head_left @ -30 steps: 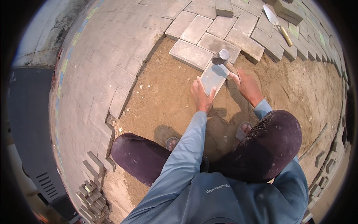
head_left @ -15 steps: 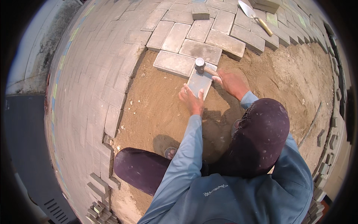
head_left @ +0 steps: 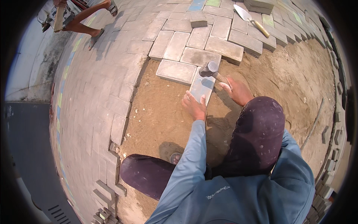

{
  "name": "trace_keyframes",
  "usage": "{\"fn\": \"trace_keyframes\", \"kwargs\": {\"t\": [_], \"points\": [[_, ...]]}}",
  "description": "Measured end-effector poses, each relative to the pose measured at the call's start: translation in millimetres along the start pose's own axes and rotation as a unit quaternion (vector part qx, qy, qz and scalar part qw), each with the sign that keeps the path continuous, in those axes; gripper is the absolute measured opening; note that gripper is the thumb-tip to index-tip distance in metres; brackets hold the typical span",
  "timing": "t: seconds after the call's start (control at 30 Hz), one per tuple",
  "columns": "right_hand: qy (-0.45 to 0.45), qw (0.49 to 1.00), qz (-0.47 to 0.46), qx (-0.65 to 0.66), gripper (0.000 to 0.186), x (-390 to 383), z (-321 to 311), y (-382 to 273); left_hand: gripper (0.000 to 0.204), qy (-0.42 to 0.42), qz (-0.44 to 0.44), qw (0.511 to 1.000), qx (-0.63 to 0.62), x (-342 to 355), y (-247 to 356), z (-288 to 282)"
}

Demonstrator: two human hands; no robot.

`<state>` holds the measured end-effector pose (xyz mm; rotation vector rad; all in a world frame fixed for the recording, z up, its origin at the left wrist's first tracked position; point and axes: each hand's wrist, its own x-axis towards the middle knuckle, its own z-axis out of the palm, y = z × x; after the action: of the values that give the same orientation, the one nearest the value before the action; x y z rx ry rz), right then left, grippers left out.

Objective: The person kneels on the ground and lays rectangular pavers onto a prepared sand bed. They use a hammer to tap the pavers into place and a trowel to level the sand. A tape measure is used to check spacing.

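My left hand (head_left: 195, 107) grips the near end of a paving block (head_left: 202, 89) with a faded bluish top, its thumb on one side and fingers on the other. The block lies on the sand, its far end against the laid pavers. In my right hand (head_left: 239, 92) is a short wooden-handled hammer (head_left: 209, 69), its metal head over the far part of the block. Whether the head touches the block I cannot tell. Just left of the block lies a pale grey paver (head_left: 176, 72).
Bare sand (head_left: 156, 108) spreads around me, bordered by laid paving (head_left: 100, 82) on the left. A trowel (head_left: 250, 19) and a loose block (head_left: 198, 19) rest on the far pavers. At upper left a person's leg (head_left: 87, 23) shows on the paving. Stacked pavers (head_left: 104, 196) stand lower left.
The hammer head has tilted and shifted slightly right over the block. A walking person has come into view at the upper left. My left hand keeps its hold on the block.
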<state>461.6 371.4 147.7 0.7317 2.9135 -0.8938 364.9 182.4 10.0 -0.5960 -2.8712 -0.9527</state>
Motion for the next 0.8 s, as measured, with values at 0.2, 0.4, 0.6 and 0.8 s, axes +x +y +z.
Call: {"fn": "trace_keyframes", "kwargs": {"t": [0.2, 0.4, 0.6, 0.8], "points": [[-0.072, 0.996, 0.036, -0.048, 0.053, 21, 5, 23, 0.091, -0.006, -0.018, 0.999, -0.026, -3, 3, 7], [-0.016, 1.0, 0.0, 0.014, 0.05, 0, -7, 1, 0.089, -0.01, -0.025, 1.0, 0.013, 1, 11, -3], [-0.043, 0.997, 0.012, -0.07, 0.052, 7, 20, 16, 0.088, -0.005, -0.028, 0.999, -0.017, -9, 10, 1], [-0.025, 0.998, 0.011, -0.062, 0.052, 17, 40, 24, 0.091, -0.022, -0.066, 0.997, -0.03, 2, 17, -5]]}}
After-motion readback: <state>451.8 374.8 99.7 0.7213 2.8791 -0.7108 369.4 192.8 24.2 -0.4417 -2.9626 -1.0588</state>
